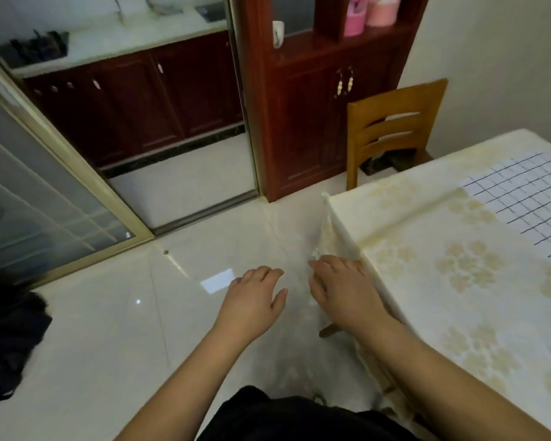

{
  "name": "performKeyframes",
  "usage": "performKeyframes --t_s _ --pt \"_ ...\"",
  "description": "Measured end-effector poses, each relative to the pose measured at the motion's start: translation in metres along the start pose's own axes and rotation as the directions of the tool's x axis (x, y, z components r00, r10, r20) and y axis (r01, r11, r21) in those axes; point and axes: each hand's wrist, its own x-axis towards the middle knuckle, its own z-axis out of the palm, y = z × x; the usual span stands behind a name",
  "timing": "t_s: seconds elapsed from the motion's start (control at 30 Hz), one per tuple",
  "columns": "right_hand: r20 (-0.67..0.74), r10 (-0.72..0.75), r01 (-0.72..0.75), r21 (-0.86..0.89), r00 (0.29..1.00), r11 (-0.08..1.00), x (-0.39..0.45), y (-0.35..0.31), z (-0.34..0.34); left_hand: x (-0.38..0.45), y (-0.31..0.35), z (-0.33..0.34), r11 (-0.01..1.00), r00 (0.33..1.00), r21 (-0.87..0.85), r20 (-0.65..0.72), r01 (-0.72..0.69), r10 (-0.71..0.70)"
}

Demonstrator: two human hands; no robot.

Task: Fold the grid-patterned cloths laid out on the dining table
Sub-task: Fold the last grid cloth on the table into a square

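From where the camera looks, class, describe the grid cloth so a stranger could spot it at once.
Find the dining table on the right, draped in a cream floral tablecloth. The grid cloth lies flat on its far right part, running out of view, beyond the wooden chair. Its white ground with thin dark crossing lines sets it apart from the pale flowers around it.

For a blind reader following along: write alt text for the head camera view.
Two bare hands, left hand and right hand, reach out open over a glossy tiled floor beside a dining table draped in a cream floral tablecloth. A grid-patterned cloth lies flat on the table's far right, untouched. Behind stand a wooden chair and a dark red cabinet.
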Motion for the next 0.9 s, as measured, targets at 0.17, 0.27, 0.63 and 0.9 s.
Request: performKeyframes --t_s 0.17,0.27,0.63,0.9 --pt "0.032 0.121 -0.120 -0.046 0.992 0.992 0.054 0.009 -0.005 0.072 -0.030 -0.010 0.997 0.997 -0.017 0.018 -0.080 0.081" --pt "0.012 0.196 -0.196 -0.017 0.980 0.980 0.092 0.007 -0.011 0.118 -0.054 -0.017 0.987 0.986 -0.022 0.044 -0.157 0.158" --pt "-0.081 0.465 -0.464 0.026 0.882 0.885 0.202 -0.014 -0.027 0.267 -0.086 -0.075 0.849 0.844 0.042 0.152 -0.526 0.515" --pt "-0.112 0.621 -0.620 0.047 0.776 0.783 0.223 0.039 -0.032 0.342 -0.034 -0.064 0.726 0.710 -0.020 0.186 -0.688 0.679"
